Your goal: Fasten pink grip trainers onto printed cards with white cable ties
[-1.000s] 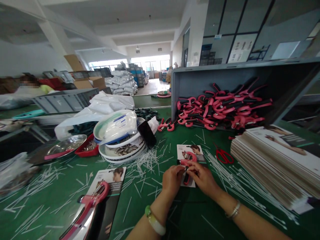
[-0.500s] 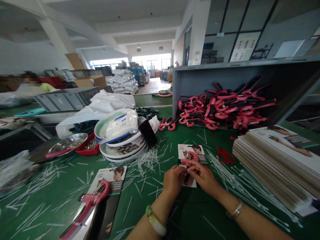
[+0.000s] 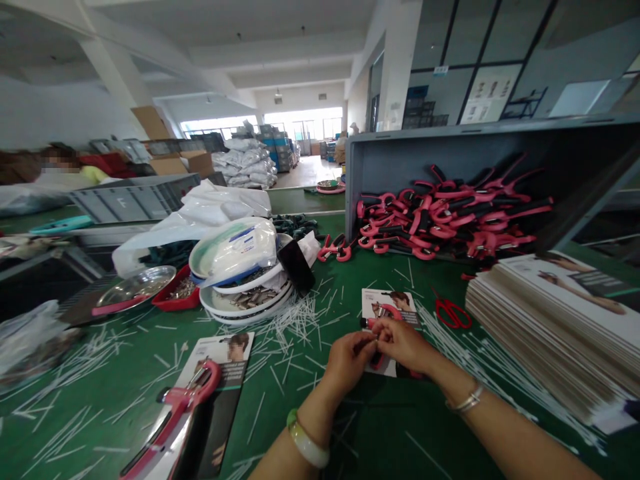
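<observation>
My left hand point(image 3: 346, 357) and my right hand point(image 3: 403, 343) meet over a printed backing card point(image 3: 367, 299) on the green table. Both have their fingers pinched close together; whatever lies between the fingertips is too small and hidden to make out. A pink-and-black plier-like hand tool point(image 3: 387, 309) rests on that card, partly covered by my right hand. To the left, a second pink-and-black tool point(image 3: 200, 385) lies on another backing card point(image 3: 239, 363). White cable ties point(image 3: 480, 353) are fanned out just right of my right hand.
A grey crate point(image 3: 354, 180) on its side holds many similar tools. Red scissors point(image 3: 453, 313) lie before a tall stack of cards point(image 3: 540, 347). A dark phone point(image 3: 296, 267) leans on stacked trays point(image 3: 210, 308). Cut white strips point(image 3: 295, 320) litter the table. A person point(image 3: 93, 175) is far left.
Both hands still pinch together over the card. The card and its tool have shifted slightly right and turned a little. My right hand's fingers have drawn in closer to my left hand's.
</observation>
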Available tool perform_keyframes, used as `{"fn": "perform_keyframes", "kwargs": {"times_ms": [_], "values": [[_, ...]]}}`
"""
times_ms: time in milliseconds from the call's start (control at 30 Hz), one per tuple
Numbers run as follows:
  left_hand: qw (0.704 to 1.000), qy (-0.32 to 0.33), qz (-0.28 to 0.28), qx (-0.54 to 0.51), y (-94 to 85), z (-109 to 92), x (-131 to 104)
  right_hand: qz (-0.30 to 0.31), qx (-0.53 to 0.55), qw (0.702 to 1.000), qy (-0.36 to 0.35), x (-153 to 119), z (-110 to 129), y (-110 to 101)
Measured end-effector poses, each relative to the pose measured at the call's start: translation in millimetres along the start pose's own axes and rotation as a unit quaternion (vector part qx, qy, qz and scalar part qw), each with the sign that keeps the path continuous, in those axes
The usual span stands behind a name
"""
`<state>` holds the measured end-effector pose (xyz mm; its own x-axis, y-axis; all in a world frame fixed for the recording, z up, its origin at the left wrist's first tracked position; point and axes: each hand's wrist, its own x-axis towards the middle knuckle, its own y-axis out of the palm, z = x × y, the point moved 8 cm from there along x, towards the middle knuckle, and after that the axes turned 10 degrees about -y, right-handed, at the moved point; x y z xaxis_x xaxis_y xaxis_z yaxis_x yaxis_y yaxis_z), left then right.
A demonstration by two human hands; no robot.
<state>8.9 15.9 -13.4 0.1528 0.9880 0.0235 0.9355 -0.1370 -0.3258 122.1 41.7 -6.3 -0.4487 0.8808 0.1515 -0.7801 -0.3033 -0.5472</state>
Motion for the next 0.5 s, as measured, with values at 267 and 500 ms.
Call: {"fn": "perform_keyframes", "kwargs": {"times_ms": [267,500], "values": [[0.998,-0.03,0.01,-0.057,4.7,5.6,7.7,-0.054,-0.046,0.993,-0.098,-18.2,21.8,-12.7],[0.997,-0.004,-0.019,0.081,7.5,-5.2,7.3,-0.105,-0.191,0.947,-0.235,-23.1,32.6,-18.6]]}}
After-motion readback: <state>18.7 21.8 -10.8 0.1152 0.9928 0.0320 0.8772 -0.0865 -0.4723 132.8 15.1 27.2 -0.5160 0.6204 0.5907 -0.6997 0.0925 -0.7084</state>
